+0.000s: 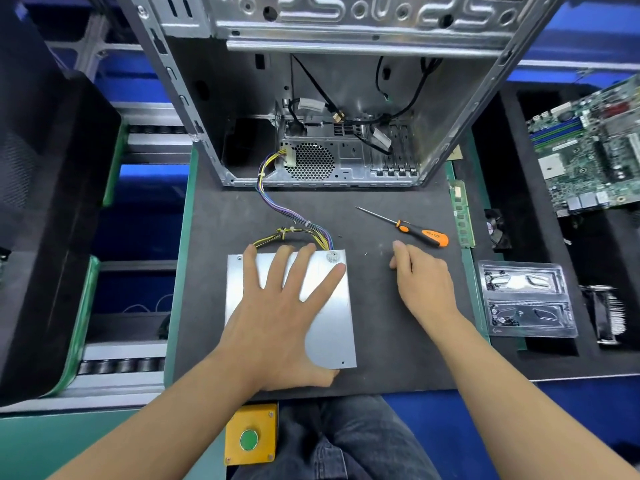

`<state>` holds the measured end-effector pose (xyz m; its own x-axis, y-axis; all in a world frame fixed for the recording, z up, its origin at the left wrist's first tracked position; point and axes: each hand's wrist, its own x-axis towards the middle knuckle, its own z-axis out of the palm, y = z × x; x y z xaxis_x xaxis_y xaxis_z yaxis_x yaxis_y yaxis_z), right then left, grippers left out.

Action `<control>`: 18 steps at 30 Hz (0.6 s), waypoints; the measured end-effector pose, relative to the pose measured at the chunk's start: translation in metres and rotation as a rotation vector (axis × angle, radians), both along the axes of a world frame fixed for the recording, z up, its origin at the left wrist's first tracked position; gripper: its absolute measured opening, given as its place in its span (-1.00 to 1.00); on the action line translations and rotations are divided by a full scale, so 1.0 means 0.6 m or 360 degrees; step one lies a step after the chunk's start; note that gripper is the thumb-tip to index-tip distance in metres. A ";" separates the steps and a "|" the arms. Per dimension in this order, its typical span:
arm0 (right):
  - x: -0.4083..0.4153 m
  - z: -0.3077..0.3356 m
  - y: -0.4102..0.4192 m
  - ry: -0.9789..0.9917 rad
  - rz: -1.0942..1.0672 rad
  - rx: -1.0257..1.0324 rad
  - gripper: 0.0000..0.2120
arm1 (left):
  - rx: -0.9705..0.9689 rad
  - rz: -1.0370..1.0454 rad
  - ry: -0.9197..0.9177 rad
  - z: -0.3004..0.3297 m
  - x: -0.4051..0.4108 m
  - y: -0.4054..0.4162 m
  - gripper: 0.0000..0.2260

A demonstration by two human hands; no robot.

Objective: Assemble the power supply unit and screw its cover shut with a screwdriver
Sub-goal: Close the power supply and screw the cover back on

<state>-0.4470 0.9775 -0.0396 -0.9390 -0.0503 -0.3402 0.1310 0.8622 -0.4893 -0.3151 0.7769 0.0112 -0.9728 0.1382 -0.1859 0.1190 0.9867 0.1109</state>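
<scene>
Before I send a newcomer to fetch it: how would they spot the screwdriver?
Start at the open computer case on the dark mat. In front of it, to the right, lies the screwdriver, beyond the right hand. Its orange-and-black handle stands out.

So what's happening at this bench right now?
A person is putting a power supply unit together. Their left hand lies flat on its metal cover, holding it down on the mat. The right hand rests on the mat, holding nothing, just short of the orange screwdriver, which nobody has picked up yet.
</scene>
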 end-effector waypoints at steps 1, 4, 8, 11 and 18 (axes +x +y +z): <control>-0.001 -0.003 0.001 0.0033 0.0043 -0.0049 -0.61 | 0.0004 0.0003 -0.0001 0.001 0.000 0.000 0.06; -0.006 -0.010 0.008 0.0203 0.0135 -0.0253 -0.83 | 0.0005 0.0008 -0.0005 0.001 -0.001 -0.001 0.06; -0.008 -0.012 0.018 0.0213 0.0097 -0.0387 -0.81 | 0.0009 0.0008 -0.0003 -0.001 -0.001 -0.001 0.06; -0.005 -0.017 0.024 0.0312 0.0167 -0.0314 -0.72 | 0.0029 0.0012 0.0010 -0.004 0.000 0.000 0.05; -0.012 -0.021 0.051 0.0582 0.0158 -0.0140 -0.72 | 0.0057 0.0017 0.0032 -0.006 -0.001 0.000 0.03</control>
